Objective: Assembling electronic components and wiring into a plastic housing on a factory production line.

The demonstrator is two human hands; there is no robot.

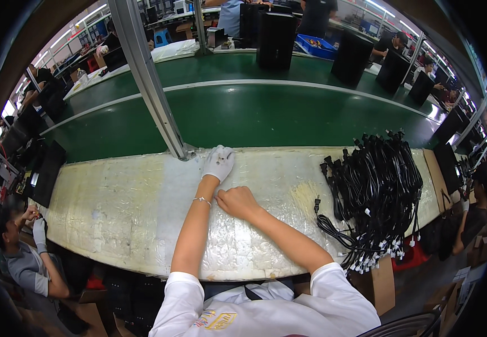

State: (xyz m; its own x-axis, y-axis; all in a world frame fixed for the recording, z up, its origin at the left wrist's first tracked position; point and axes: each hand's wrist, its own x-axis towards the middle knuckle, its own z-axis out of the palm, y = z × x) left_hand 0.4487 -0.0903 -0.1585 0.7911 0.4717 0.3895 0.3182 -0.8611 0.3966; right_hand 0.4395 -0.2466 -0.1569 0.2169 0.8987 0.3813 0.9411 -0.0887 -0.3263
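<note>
The left hand (218,162), in a white glove, rests at the far edge of the bench (125,208), just beside the foot of the slanted metal post (145,76) and against the green conveyor belt (243,115). Its fingers look curled down and drawn together on something small there — the view is too coarse to say whether they pinch a part or only press the wrapped surface. The bare right hand (238,202) lies behind it, touching the left wrist by the thin bracelet (202,200), fingers bent and closed as if tugging at the glove cuff. The work in hand seems to be settling the glove: it would go best with the left wrist kept still on the bench and the cuff drawn evenly toward the forearm, not yanked from one side. Well apart, at the right end of the bench, lies a heap of black power cords (375,191) with white ties — their plugs point toward the belt. Black cases (277,39) stand on the belt's far side, and a seated person (21,253) works off the left end.
</note>
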